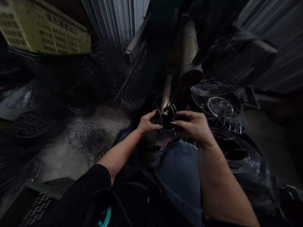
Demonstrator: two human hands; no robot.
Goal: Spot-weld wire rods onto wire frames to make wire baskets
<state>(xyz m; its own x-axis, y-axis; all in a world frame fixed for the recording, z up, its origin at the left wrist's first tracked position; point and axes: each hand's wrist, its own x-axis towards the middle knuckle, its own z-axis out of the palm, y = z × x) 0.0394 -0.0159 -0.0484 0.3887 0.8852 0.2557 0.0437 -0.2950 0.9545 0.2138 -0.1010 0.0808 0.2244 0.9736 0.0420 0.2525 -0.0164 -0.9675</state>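
Loose wire baskets (87, 134) lay on the concrete floor (59, 157) off to the left. The left hand (148, 123) had its fingers curled tight on the left side of a small wire frame (165, 116), held dead center above the lap, right by a metal tube (166, 91). The right hand (194, 126) pinched the other side. Shiny wire rings (220, 113) were piled further right.

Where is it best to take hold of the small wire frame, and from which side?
Grip the wire frame at its side edges, coming from the left and right, as the left hand and right hand do. Its thin wires bow upward and look easy to bend, and a metal rod stands close behind it, so the far side seems blocked.
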